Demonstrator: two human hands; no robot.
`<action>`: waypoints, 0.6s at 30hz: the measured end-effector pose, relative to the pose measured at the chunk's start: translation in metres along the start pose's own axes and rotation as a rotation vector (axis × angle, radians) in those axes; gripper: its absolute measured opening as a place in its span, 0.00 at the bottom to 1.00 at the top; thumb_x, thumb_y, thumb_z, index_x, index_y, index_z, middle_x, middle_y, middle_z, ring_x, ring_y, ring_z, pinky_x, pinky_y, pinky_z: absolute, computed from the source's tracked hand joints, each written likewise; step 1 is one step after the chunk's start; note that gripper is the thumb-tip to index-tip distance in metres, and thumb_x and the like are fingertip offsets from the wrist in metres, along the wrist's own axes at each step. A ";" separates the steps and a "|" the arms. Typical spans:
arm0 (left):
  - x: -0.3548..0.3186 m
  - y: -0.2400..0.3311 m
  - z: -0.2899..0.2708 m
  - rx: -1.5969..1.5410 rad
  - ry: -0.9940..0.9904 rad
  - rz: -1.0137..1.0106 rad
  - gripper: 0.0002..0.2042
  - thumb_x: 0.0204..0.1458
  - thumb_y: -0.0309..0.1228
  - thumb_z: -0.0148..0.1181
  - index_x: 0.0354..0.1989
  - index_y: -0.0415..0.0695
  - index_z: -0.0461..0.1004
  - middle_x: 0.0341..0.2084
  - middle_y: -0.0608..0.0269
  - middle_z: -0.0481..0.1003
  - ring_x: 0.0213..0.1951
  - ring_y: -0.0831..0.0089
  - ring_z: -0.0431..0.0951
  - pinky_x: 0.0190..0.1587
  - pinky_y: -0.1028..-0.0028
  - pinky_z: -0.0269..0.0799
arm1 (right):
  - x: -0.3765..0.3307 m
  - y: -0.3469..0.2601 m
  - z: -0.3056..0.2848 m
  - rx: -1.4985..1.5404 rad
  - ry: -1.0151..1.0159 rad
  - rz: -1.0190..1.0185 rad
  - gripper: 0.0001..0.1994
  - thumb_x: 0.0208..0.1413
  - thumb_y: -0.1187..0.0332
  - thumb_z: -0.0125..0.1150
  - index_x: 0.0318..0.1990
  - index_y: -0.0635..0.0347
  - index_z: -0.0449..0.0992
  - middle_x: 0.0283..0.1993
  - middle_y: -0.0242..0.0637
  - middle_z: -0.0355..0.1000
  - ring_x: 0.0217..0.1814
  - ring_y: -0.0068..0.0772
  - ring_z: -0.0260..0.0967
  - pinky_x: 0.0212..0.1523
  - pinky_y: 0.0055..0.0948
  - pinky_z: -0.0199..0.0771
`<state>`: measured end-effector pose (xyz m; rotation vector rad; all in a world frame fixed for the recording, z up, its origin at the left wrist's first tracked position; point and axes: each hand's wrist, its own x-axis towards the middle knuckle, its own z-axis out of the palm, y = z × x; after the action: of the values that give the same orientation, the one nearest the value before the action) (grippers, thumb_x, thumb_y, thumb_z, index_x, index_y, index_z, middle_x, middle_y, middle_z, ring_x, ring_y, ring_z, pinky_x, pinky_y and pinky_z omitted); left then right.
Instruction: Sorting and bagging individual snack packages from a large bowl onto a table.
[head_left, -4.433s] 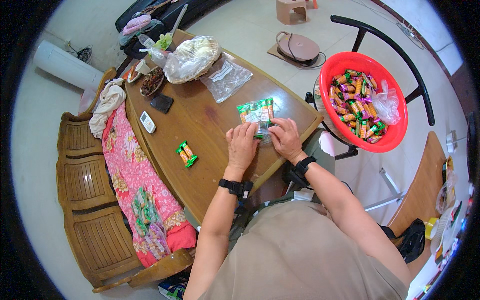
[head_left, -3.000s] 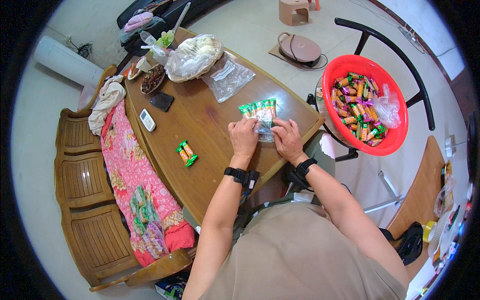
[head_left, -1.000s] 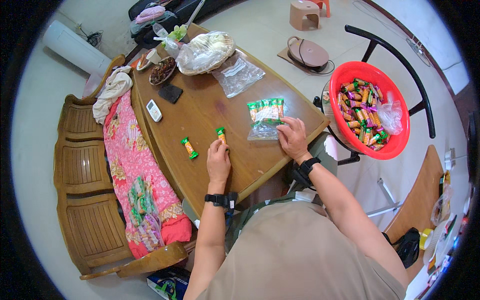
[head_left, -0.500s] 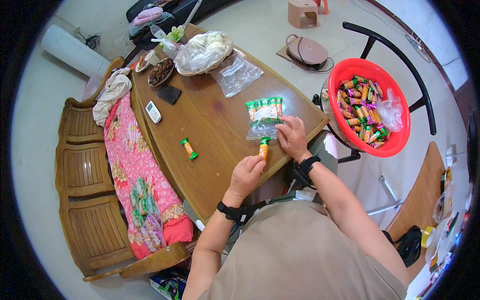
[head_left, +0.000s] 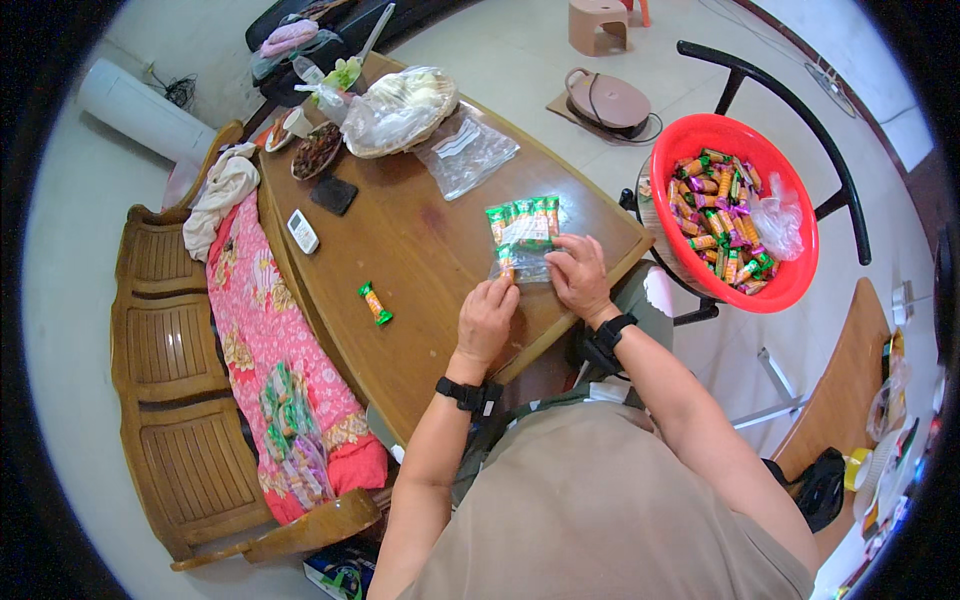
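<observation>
From where I stood, no word or number could be read. A whitish label patch showed on the clear bag of green-and-orange sticks, and white printed bands crossed the flat plastic bag farther up the table. The marks on the dark box by the bench were too small to make out.

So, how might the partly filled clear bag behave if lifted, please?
The bag would probably sag at its thin, wrinkled near end but feel firmer where the wrapped snacks line up; its shiny surface may be slippery.
</observation>
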<state>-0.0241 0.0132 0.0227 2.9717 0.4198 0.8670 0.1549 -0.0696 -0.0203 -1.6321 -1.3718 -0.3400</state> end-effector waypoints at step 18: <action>0.015 -0.018 0.020 -0.015 0.091 -0.005 0.10 0.46 0.24 0.54 0.39 0.43 0.70 0.40 0.60 0.71 0.43 0.63 0.73 0.43 0.66 0.70 | -0.001 0.000 0.000 0.008 -0.012 0.020 0.08 0.46 0.70 0.63 0.35 0.54 0.74 0.46 0.38 0.69 0.53 0.42 0.66 0.56 0.46 0.59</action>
<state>-0.0056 0.0356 0.0125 2.9246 0.4218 1.0029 0.1544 -0.0704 -0.0208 -1.6427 -1.3637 -0.3135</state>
